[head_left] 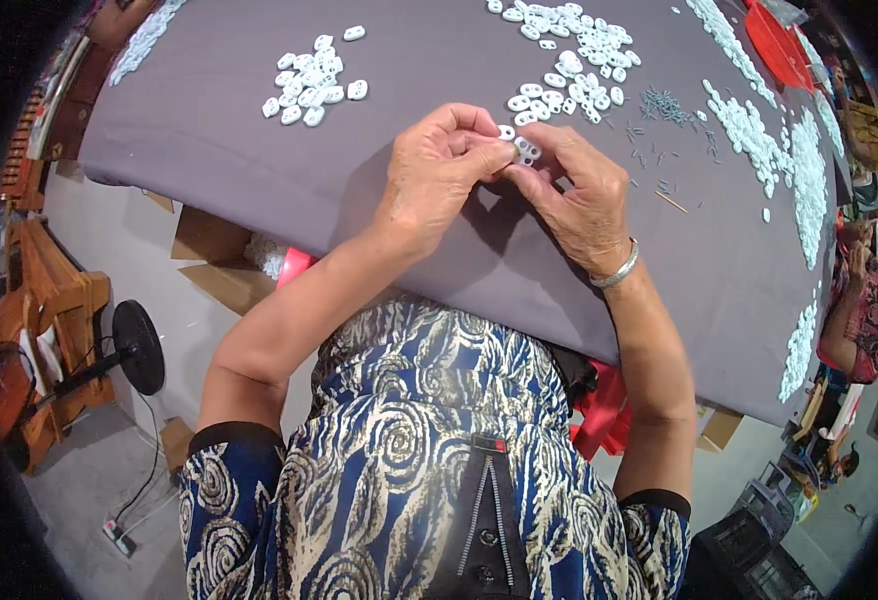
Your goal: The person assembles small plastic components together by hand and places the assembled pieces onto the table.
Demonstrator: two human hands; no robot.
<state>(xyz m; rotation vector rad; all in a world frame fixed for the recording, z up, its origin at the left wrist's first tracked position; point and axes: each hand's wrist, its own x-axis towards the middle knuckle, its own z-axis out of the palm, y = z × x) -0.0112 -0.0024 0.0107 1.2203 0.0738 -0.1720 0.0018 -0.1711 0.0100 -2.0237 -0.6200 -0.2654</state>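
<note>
My left hand (437, 172) and my right hand (581, 188) meet above the near part of a table. Between my left thumb and fingers is a small white oval plastic piece (506, 132). Right beside it, my right thumb and fingers pinch white two-hole plastic pieces (528, 148), which seem to lie against one another. My fingertips partly cover them, so I cannot tell whether they are joined. Just beyond my hands lies a loose heap of similar white two-hole pieces (581, 82). A smaller heap of finished-looking white pieces (309, 82) sits farther left.
Dark small screws or pins (665, 105) are scattered right of my hands, near a thin wooden stick (671, 202). More white pieces (807, 190) spread along the right of the grey-covered table (279, 185). A red basket (777, 45) stands far right; an open cardboard box (221, 262) sits below the left edge.
</note>
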